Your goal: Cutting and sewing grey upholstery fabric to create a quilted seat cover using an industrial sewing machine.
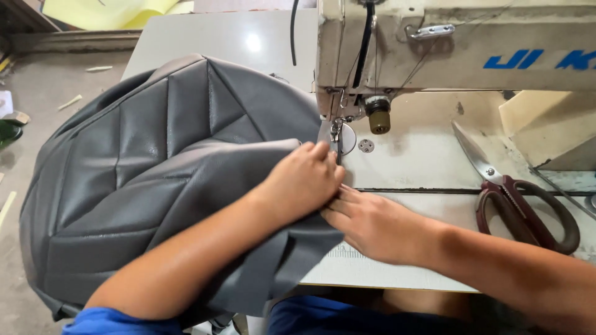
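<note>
Your left hand [302,181] lay flat, pressing grey quilted cover [155,180] by the presser foot [336,138], your right hand [372,226] fingers flat on its edge, gripping nothing, scissors [515,198] aside.

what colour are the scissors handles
Dark maroon, on the scissors at the right; head view.

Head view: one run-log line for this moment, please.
left hand pressing grey cover near needle | right hand on cover edge | sewing machine behind | scissors on table, right
</note>
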